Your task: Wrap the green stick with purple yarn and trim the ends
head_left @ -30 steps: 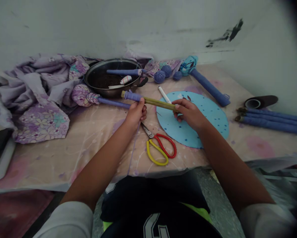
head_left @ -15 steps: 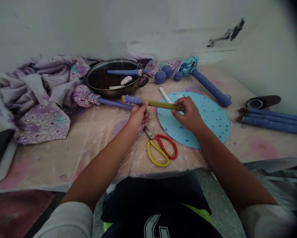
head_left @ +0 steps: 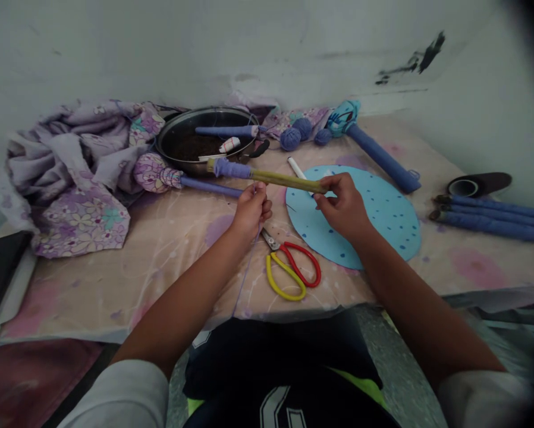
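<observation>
White plaster wall backs a table (head_left: 115,285) under a pale marbled cloth. At frame centre, the right hand (head_left: 345,208) is closed on the bare yellowish end of a stick (head_left: 276,178), held level above the cloth. The left hand (head_left: 250,209) pinches a purple yarn strand (head_left: 248,267) just below the stick's wrapped purple section; the strand runs down toward the lap. Judgement: the stick appears light and rigid, best held at the bare end; the yarn is soft and limp, needing tension. Red-and-yellow scissors (head_left: 294,270) lie below the hands, a blue disc (head_left: 383,220) to the right, a metal pan (head_left: 195,139) in the upper centre, floral fabric (head_left: 71,178) at upper left.
</observation>
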A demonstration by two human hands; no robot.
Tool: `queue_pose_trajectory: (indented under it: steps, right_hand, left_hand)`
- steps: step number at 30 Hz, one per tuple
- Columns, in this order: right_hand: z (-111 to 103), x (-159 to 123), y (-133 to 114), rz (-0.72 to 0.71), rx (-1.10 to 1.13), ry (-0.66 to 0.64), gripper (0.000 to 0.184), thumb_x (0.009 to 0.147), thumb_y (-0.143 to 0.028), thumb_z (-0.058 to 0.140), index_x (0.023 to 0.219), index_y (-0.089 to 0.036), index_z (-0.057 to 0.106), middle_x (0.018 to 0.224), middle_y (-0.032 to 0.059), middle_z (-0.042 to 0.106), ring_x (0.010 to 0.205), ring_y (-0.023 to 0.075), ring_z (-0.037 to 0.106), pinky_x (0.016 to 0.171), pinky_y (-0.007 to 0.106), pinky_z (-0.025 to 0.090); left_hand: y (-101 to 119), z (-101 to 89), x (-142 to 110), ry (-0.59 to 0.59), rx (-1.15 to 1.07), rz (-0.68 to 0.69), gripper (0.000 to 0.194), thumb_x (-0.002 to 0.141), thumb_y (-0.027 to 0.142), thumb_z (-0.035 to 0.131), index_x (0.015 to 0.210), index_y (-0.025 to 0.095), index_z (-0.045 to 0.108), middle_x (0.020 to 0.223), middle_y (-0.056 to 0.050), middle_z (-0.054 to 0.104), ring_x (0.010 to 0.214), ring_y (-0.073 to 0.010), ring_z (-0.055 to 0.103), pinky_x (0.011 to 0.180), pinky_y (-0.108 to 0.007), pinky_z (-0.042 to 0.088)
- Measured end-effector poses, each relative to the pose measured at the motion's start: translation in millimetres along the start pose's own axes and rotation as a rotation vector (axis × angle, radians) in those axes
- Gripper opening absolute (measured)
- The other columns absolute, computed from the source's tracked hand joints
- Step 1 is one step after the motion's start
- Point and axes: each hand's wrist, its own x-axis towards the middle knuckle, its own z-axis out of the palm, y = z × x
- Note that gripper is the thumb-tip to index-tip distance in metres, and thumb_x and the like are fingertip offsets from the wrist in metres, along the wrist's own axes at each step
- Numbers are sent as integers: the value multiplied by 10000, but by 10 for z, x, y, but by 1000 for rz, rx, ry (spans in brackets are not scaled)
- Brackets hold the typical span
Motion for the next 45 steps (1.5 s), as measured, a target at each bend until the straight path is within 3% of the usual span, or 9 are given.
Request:
queue_pose_trajectory:
  steps: [8,15,22,24,28,30,34,40,45]
  right_hand:
    - [-5,-3,-59,-66,-77,-14,192,757,-281,603,888,-230,472,996,72,559,962,222,577,691,340,546]
    - [19,21,-151,416,303,-101,378,836,-594,455,853,-216,465,628,-7,528,440,97,494,343,208,352]
    - [49,-27,-94,-5,74,-35,281,748,-391,660,901,-227,489,1046,72,591,965,208,601,673,308,554]
    - [51,-25,-101,67,135,-79,319,764,-445,642,942,-230,487,1023,68,601,931,202,623,665,308,560]
    - [47,4,-103,380,295,-189,410,834,-612,450,916,-213,498,679,10,575,495,123,568,376,231,444]
    - [58,10,-87,339,303,-152,391,791,-597,536,861,-214,504,660,0,563,517,123,565,388,227,449]
    - [88,-2,-69,103,258,-15,367,689,-473,712,868,-237,496,992,35,609,916,177,612,683,296,556]
    - [67,19,-108,480,407,-164,305,821,-514,534,907,-227,479,693,9,595,514,121,566,363,204,390]
    - [80,14,-112,184,377,-79,318,649,-280,731,838,-229,480,907,20,610,789,154,607,543,250,518]
  left_hand:
    - [-3,59,-70,-49,17,1,364,712,310,700,757,207,354,515,123,214,347,1,165,356,-144,95]
    - [7,73,-87,-48,-11,-31,391,718,318,697,706,200,324,507,119,216,350,1,162,355,-142,90]
    - [8,38,-74,-68,-88,-50,320,718,386,687,728,181,442,496,114,174,341,1,157,338,-135,80]
    - [7,37,-69,-61,-106,-38,299,719,400,684,790,182,493,489,117,178,336,-1,159,335,-132,86]
    - [0,53,-72,-66,-108,-37,315,706,402,697,765,176,487,484,118,189,333,2,167,332,-126,92]
    - [-3,62,-74,-46,-100,-49,360,696,401,707,688,171,429,485,116,192,335,6,173,331,-124,94]
    - [-7,69,-71,10,-91,-51,476,690,417,706,610,180,302,485,110,206,339,9,187,328,-125,96]
    - [-15,65,-61,-14,-95,-35,490,680,416,715,608,183,290,481,113,197,337,9,182,324,-127,99]
    - [-9,67,-66,-4,-105,-40,469,685,416,710,608,177,314,483,109,232,341,9,195,324,-129,104]
